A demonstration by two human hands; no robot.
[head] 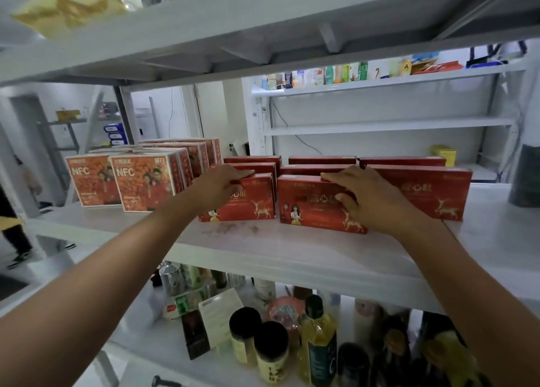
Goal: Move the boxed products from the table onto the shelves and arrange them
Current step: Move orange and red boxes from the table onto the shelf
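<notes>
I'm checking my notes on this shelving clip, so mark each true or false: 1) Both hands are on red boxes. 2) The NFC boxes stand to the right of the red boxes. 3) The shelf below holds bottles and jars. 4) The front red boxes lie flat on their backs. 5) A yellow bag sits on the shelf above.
1) True: the left hand rests on one front red box, the right hand on the red box beside it.
2) False: the NFC boxes stand to their left.
3) True: bottles and jars crowd it.
4) False: they stand upright, faces forward.
5) True: yellow bag, upper left.
</notes>
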